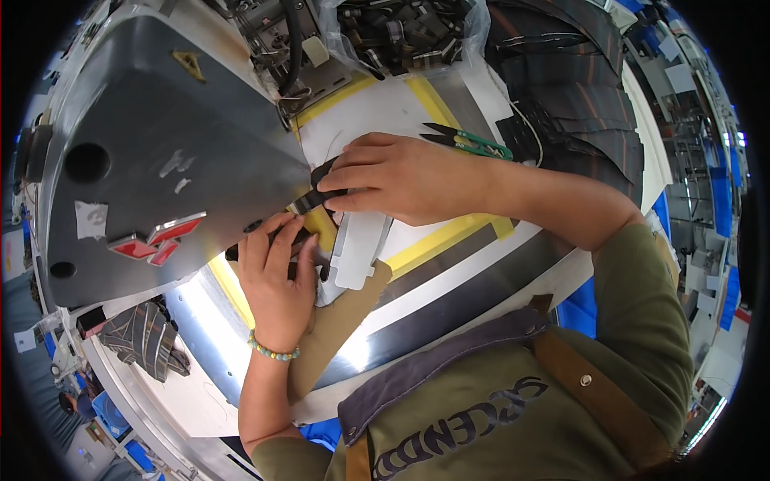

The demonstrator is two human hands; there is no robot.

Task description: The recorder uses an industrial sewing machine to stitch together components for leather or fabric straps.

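A small dark fabric strip with pale stripes (303, 204) lies beside the edge of a dark grey sewing machine head (184, 152). My left hand (277, 276), with a beaded bracelet at the wrist, has its bent fingers closed on the near end of the strip. From the right, my right hand (393, 178) reaches across with fingers curled down onto the far end. The machine head hides the needle area. Close below the right hand is a pale grey metal plate (358, 250). Green-handled thread snips (473, 143) lie beyond my right forearm.
A clear plastic bag (475, 48) of small dark fabric pieces stands at the back. Dark striped fabric panels (561, 96) are layered at the far right. Brown cardboard (341, 337) lies near my left wrist. Folded striped fabric (144, 341) sits left of the machine bed.
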